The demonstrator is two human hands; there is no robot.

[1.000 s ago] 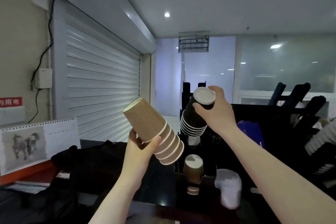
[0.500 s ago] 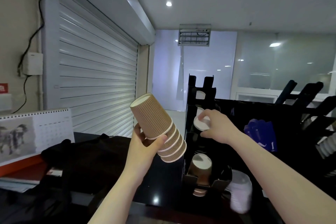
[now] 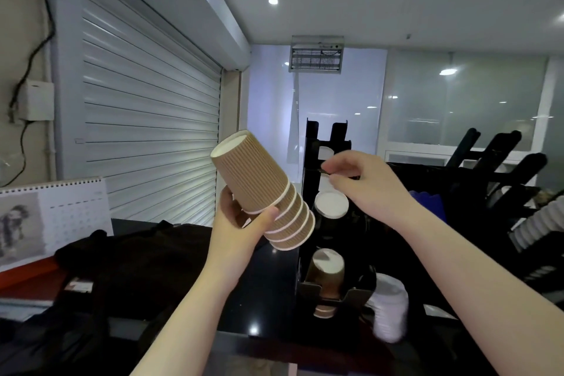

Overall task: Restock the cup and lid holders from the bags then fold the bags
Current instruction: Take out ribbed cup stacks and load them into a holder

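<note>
Fingers point(image 3: 337, 163) of our right hand point(image 3: 366, 186) now hang loosely curled at the upper slot of the holder point(image 3: 311, 137), gripping nothing we can make out. The black cups point(image 3: 331, 206) they carried a second ago sit nested in its middle slot. Our left hand point(image 3: 241, 223) still wraps the tilted brown cups point(image 3: 262, 189), beside the holder and above the desk point(image 3: 265, 284). With one stack stocked, we judge the brown one goes next.

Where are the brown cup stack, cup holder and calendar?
brown cup stack point(image 3: 253, 180), head view, ribbed side.
cup holder point(image 3: 311, 134), head view, left upright.
calendar point(image 3: 76, 207), head view, date page.
</note>
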